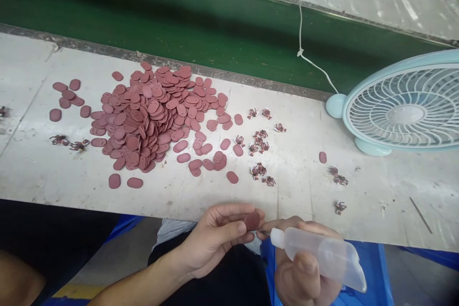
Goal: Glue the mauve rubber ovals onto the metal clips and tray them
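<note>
Here, my left fingers (234, 230) pinch the thin disc (252, 221), probably light and stiff, by its rim; my right fingers (307, 268) wrap the likely squeezable bottle (324, 251).

From afar I count one bottle (319, 249) in the right hand (303, 277); one disc (252, 220) in the left hand (211, 241); ahead-left of that grip, an uncountable disc heap (154, 114); ahead-right, one stray disc (322, 157), three small pieces (340, 207), one fan (405, 114), one cord (300, 28); straight ahead, roughly ten clustered pieces (258, 170); far left, at least three.
</note>
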`<state>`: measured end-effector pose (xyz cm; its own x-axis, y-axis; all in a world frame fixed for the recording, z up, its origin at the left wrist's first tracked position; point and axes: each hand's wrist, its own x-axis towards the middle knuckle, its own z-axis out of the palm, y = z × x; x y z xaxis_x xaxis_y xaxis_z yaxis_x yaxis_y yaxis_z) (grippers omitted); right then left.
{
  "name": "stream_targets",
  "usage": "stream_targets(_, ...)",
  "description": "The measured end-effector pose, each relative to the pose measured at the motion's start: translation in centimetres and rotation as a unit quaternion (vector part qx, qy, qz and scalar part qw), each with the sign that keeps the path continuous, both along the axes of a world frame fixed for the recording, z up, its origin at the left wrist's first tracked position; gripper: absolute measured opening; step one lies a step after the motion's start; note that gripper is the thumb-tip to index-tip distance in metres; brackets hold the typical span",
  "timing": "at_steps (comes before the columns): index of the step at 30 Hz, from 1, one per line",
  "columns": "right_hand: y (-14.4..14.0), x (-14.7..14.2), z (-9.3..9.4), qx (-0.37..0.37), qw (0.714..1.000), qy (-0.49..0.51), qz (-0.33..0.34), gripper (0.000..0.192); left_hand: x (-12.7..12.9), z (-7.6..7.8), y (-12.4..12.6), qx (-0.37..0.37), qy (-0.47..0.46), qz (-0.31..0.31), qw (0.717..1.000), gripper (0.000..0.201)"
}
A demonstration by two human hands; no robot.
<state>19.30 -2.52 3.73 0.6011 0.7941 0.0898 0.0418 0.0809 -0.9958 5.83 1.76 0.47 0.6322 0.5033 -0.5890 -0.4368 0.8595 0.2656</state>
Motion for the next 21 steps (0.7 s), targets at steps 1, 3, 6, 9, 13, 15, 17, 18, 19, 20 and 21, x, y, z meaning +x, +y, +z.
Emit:
stream_targets(1,-0.1,0.0,-0.1,-0.002,1.0,0.001,0.003,0.02,0.0,0.0,0.0,0.0,0.0,-0.001,1.0,0.03)
stream_targets(3,-0.5,0.0,-0.5,-0.007,1.0,-0.009,0.005,0.02,0.0,0.0,0.0,0.001,0.004,-0.002,1.0,0.03)
stream_targets(6,-1.0,0.0,-0.9,-0.013,0.999,-0.036,0.012,0.022,0.1,0.0,0.0,0.002,0.01,0.002,1.0,0.03)
stream_targets(9,-1.0,0.8,-0.8,-0.011,1.0,-0.011,0.018,0.022,0.1,0.1,-0.1,0.005,0.004,0.003,1.0,0.029)
stream_targets(13,-0.3,4.5,-0.7,-0.023,0.955,0.295,0.035,0.023,-0.2,0.2,0.0,0.026,-0.023,0.01,0.999,0.026)
stream_targets(15,0.2,7.3,-1.9,0.01,0.854,0.519,0.038,0.026,-0.3,0.1,0.1,0.037,-0.031,0.01,0.999,0.025)
stream_targets(17,0.5,10.4,-4.1,0.072,0.701,0.708,0.057,0.031,-0.5,0.1,0.2,0.044,-0.035,0.01,0.998,0.024)
stream_targets(18,0.7,11.7,-5.4,0.103,0.62,0.775,0.074,0.031,-0.5,0.1,0.3,0.047,-0.035,0.01,0.998,0.024)
stream_targets(19,0.8,12.9,-6.6,0.117,0.554,0.818,0.102,0.03,-0.5,0.1,0.3,0.049,-0.035,0.011,0.998,0.024)
stream_targets(20,0.9,13.9,-7.7,0.127,0.517,0.839,0.115,0.028,-0.6,0.0,0.4,0.049,-0.033,0.012,0.998,0.024)
stream_targets(21,0.8,14.5,-8.5,0.133,0.495,0.849,0.129,0.025,-0.6,0.0,0.4,0.049,-0.03,0.012,0.998,0.024)
